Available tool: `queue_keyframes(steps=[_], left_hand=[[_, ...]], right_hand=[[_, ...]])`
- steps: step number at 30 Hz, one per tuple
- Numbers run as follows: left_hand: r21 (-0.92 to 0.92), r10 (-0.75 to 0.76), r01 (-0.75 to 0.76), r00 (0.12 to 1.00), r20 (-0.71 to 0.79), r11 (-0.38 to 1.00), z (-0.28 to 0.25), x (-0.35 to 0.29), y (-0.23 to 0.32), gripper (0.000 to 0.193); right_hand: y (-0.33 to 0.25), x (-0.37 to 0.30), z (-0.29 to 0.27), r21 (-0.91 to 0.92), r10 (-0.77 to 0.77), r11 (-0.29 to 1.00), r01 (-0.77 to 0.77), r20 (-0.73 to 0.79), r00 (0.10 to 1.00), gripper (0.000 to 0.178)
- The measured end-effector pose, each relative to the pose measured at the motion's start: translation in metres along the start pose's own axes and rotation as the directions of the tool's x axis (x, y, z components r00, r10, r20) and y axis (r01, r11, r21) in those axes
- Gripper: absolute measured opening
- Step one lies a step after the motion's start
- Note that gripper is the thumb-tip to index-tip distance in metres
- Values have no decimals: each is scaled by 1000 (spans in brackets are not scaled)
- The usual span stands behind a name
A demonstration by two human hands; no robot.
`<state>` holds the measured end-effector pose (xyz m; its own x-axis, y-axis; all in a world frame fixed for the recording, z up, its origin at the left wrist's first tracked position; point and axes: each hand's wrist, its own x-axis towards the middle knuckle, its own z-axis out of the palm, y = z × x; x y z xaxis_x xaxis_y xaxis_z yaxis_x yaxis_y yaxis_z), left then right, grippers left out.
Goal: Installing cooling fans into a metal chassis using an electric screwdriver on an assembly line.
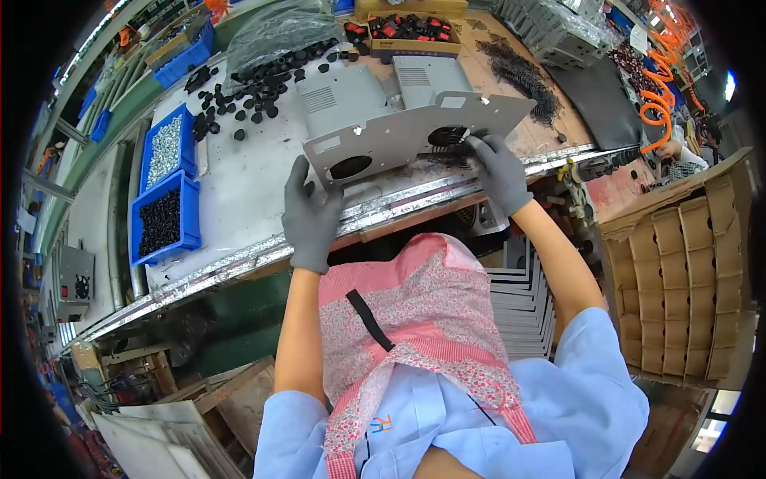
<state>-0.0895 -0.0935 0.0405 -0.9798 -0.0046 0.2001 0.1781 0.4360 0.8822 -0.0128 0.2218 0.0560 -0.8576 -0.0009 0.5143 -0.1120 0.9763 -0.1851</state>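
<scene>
My left hand [313, 214] is half open around the lower left corner of the panel [403, 137]; can't tell how firmly it's gripping. My right hand [503, 176] has curled fingers by the dark guard at the right hole [448, 136], unclear if pinching anything. Panel's tilted near the bench [239, 191] edge, so I'd brace left and work the right gently.
</scene>
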Motion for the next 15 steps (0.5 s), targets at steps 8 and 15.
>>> queue_keyframes(steps=[8, 15], left_hand=[[-302, 138, -150, 989, -61, 941, -23, -39, -4, 29], [-237, 331, -275, 911, 245, 932, 14, -47, 37, 26]], right_hand=[[-36, 10, -34, 233, 114, 966, -114, 11, 993, 16], [-104, 17, -24, 567, -105, 824, -17, 181, 978, 16]])
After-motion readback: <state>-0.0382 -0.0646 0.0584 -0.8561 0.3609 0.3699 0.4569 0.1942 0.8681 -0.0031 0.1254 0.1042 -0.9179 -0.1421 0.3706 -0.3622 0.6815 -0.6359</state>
